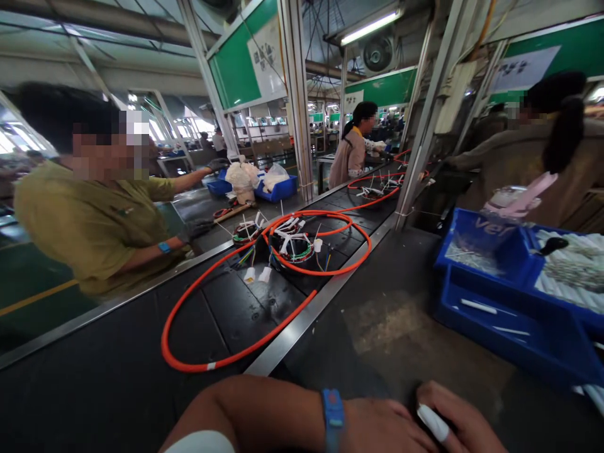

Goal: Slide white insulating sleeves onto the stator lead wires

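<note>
Both hands at the bottom of the view, close beside each other over the near worktop (396, 368). Left hand (377, 426) at 5 o'clock, blue band (333, 410) on its wrist, fingers partly cut off by the lower edge; cannot tell whether they are apart or together. Right hand (465, 423) between 4 and 5, fingers bent, white wrap (433, 423) on one digit; cannot tell if its grip is closed on anything. Orange hose (321, 272) loops on the black conveyor (117, 365), from the centre down to 7 o'clock, well apart from the right hand. Bundled wires (302, 251) sit within its smaller loop, white plugs (264, 274) just outside. Blue tray (491, 345) towards 4 o'clock, white tube (479, 306) inside. Co-worker in olive (94, 233) at 9, another (346, 160) between 1 and 2.
</note>
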### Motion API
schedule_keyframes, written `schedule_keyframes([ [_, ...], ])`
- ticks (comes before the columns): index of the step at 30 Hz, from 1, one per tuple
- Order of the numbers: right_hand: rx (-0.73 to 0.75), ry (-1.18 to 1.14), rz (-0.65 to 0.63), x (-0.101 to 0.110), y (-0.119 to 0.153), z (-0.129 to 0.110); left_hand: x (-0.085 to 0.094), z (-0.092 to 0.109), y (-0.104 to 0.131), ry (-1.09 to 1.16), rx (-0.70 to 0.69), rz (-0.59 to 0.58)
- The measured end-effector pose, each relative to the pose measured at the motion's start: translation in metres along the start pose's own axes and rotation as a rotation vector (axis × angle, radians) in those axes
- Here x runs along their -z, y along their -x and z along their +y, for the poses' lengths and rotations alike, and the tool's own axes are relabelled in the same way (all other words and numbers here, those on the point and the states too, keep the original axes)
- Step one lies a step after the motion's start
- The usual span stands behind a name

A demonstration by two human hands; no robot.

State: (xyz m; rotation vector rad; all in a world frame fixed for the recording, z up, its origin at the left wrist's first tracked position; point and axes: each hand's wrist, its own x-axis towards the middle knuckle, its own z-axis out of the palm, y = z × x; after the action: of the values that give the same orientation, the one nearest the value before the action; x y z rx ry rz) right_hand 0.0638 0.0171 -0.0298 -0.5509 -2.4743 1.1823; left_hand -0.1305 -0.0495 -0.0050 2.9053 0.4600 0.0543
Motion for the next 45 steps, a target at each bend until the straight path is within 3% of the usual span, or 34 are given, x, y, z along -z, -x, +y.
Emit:
schedule_keyframes([
  [8,-0.008,0.031,0.009,0.001,-0.002,-0.004,0.001,0.003,0.003,-0.024,0.023,0.043],
  [14,-0.004,0.046,-0.004,0.001,-0.002,-0.006,0.003,0.003,0.003,0.027,0.053,-0.005],
  [23,-0.033,0.013,-0.007,-0.002,-0.003,-0.002,0.01,0.005,0.003,-0.01,0.022,0.009],
  [36,-0.04,0.019,0.012,0.001,-0.004,-0.021,0.017,0.009,0.007,-0.134,-0.051,0.053],
  [45,-0.036,0.039,-0.013,0.0,-0.005,-0.017,0.007,0.005,0.009,-0.169,-0.043,0.019],
])
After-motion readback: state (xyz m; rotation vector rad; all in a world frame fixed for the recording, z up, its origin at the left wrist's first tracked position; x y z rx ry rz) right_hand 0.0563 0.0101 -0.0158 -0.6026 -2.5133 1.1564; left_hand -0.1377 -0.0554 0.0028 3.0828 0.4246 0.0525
